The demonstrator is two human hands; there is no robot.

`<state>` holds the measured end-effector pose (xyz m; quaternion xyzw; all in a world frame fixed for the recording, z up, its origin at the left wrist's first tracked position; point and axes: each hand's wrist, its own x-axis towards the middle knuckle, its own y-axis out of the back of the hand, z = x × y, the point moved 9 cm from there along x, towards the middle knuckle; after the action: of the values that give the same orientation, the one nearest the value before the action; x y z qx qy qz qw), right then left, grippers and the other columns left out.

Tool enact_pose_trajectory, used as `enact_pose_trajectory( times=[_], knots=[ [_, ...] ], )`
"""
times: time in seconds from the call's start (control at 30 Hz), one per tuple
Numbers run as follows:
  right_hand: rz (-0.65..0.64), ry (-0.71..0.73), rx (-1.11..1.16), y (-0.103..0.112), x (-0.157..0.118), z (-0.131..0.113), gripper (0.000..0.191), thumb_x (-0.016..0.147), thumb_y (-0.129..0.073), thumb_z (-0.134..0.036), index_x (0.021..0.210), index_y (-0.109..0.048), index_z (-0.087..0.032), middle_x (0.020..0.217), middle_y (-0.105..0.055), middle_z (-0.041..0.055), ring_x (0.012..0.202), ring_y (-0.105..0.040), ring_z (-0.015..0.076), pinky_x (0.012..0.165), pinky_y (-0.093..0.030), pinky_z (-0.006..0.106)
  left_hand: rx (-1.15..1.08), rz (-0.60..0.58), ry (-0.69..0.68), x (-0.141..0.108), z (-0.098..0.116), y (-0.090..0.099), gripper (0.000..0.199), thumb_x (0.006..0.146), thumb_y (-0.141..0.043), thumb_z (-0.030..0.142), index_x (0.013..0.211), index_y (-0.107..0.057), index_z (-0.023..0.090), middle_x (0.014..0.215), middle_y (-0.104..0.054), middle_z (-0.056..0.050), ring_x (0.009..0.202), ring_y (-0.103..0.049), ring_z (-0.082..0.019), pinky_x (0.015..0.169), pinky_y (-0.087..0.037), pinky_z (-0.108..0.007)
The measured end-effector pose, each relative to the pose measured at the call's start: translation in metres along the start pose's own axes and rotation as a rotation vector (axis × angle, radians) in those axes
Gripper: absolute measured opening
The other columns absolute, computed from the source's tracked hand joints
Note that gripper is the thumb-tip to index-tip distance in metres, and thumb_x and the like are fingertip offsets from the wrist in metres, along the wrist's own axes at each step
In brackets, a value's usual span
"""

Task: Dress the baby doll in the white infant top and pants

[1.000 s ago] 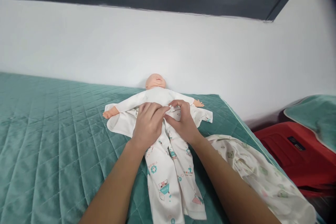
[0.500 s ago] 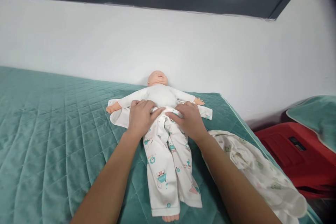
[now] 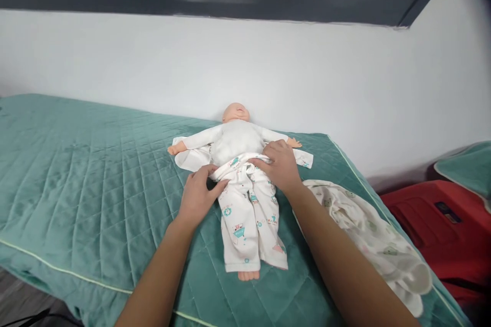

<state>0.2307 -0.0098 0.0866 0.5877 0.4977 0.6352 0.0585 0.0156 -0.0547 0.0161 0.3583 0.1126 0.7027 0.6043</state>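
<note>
Currently listed: one doll (image 3: 238,140), on its back on a green quilted bed cover (image 3: 115,173), bald head near the white wall (image 3: 215,66), arms out sideways. One pair of white printed pants (image 3: 241,225), on the doll's legs, toes (image 3: 248,276) showing below one cuff. Left hand (image 3: 216,177): part open, fingertips and thumb touching the waistband at one hip, a gap between them; whether cloth is pinched cannot be told. Right hand (image 3: 259,159): nearly closed, thumb on the front of the waistband, fingers behind its edge, cloth held between. Changes against the earliest frame: hands, then together at the middle, now well apart; toes, then out of view, now visible; more of the padded white belly uncovered. Also listed: white garment (image 3: 194,158), spread beneath the doll's arms; one crumpled patterned cloth (image 3: 358,225) (pale, with green motifs), beside the right forearm; one red item (image 3: 433,219), beyond the bed edge.
</note>
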Motion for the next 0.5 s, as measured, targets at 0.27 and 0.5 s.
enact_pose_trajectory(
  times=[0.27,0.5],
  knots=[
    [0.01,-0.054,0.047,0.019,-0.028,-0.01,0.046,0.087,-0.066,-0.054,0.058,-0.05,-0.021,0.059,-0.052,-0.0004,0.072,-0.05,0.0188,0.079,-0.036,0.036,0.267,0.088,-0.176,0.004,0.015,0.002,0.026,0.093,-0.061,0.041,0.107,-0.063,0.02,0.105,-0.072,-0.006,0.1,-0.064,-0.024,0.093,-0.042,-0.039],
    [-0.218,-0.344,0.274,0.018,-0.069,-0.015,0.055,0.089,-0.058,-0.059,0.056,-0.039,-0.02,0.055,-0.043,-0.0039,0.06,-0.043,0.0131,0.066,-0.034,0.03,0.387,0.111,-0.209,-0.003,0.022,0.003,0.015,0.093,-0.058,0.03,0.103,-0.064,0.021,0.101,-0.071,-0.007,0.097,-0.064,-0.025,0.088,-0.042,-0.039]
  ],
)
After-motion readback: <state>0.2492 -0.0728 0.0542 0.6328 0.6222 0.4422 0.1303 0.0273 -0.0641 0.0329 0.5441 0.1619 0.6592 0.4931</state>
